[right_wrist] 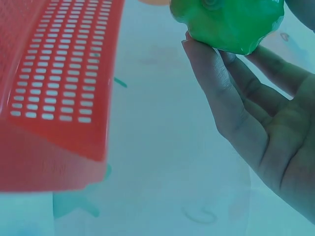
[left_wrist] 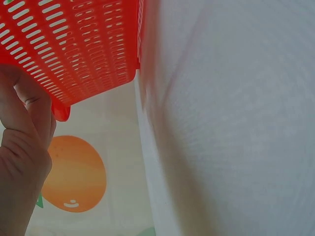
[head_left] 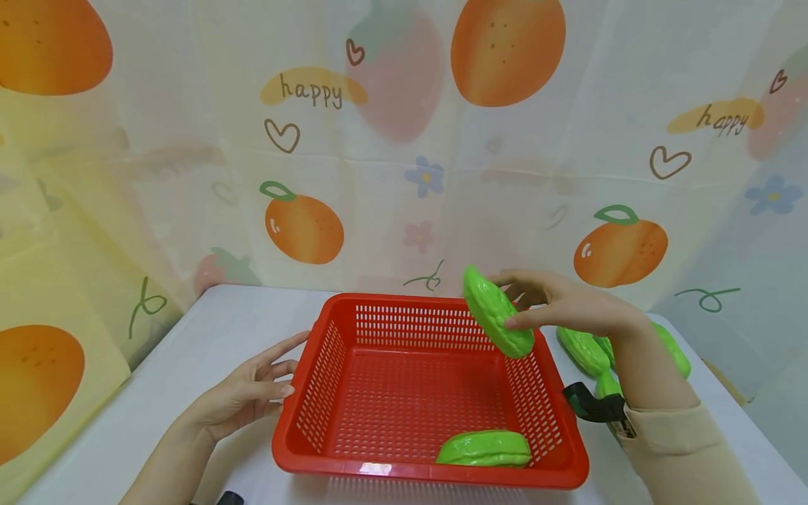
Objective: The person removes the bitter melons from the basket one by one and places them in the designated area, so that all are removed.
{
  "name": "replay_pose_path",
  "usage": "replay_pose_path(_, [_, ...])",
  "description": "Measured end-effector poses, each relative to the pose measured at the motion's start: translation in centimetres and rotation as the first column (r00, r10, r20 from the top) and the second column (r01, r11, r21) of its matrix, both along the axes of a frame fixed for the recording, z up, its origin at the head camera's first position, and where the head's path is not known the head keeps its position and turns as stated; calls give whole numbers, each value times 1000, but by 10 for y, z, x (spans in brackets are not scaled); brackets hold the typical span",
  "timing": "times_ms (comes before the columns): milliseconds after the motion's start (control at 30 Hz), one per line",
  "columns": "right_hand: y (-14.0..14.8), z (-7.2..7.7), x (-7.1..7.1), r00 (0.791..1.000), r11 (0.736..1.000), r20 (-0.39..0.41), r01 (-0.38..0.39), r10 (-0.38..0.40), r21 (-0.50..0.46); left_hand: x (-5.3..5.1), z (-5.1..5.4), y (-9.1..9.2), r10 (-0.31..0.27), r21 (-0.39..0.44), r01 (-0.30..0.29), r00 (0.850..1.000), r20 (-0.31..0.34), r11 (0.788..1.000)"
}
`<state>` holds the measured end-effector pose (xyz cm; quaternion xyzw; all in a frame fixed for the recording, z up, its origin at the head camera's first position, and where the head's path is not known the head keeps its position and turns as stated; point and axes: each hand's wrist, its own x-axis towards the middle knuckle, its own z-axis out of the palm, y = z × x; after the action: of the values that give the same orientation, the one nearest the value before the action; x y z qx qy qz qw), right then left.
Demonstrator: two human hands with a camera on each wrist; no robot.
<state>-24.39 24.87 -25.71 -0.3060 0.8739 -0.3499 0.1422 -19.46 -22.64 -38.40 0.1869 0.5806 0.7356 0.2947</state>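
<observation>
My right hand [head_left: 555, 301] pinches a glossy green bitter melon [head_left: 492, 312] between thumb and fingers, tilted above the right back corner of a red plastic basket [head_left: 429, 471]. In the right wrist view, the rounded end of the melon [right_wrist: 231, 24] shows at the fingertips, beside the basket's perforated wall. Another green bitter melon [head_left: 486, 447] lies inside the basket at its front right. The left hand [head_left: 246, 386] touches the basket's left side from outside, its fingers loosely spread. In the left wrist view, part of that hand [left_wrist: 24, 132] rests against the slotted wall.
More green melons [head_left: 583, 351] lie on the white table [head_left: 246, 315] right of the basket, partly hidden by the right forearm. A dark wrist camera mount [head_left: 593, 403] sits by the right cuff. Behind the table hangs a fruit-patterned cloth [head_left: 404, 210].
</observation>
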Motion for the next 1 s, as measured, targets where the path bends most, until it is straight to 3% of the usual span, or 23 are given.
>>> replay_pose_path(167, [11, 3, 3, 998, 1000, 53, 17, -16, -7, 1, 1, 0, 1, 4, -1, 1000, -2, 1000])
replay_pose_path(333, [26, 2, 10, 997, 998, 37, 68, -68, 11, 1, 1, 1, 12, -6, -12, 1000, 3, 1000])
replay_pose_path(533, [45, -4, 15, 992, 992, 14, 122, -122, 15, 0, -1, 0, 8, 0, -8, 1000, 3, 1000])
replay_pose_path(1000, [98, -22, 20, 978, 979, 43, 202, -203, 16, -1, -2, 0, 2, 5, -2, 1000, 3, 1000])
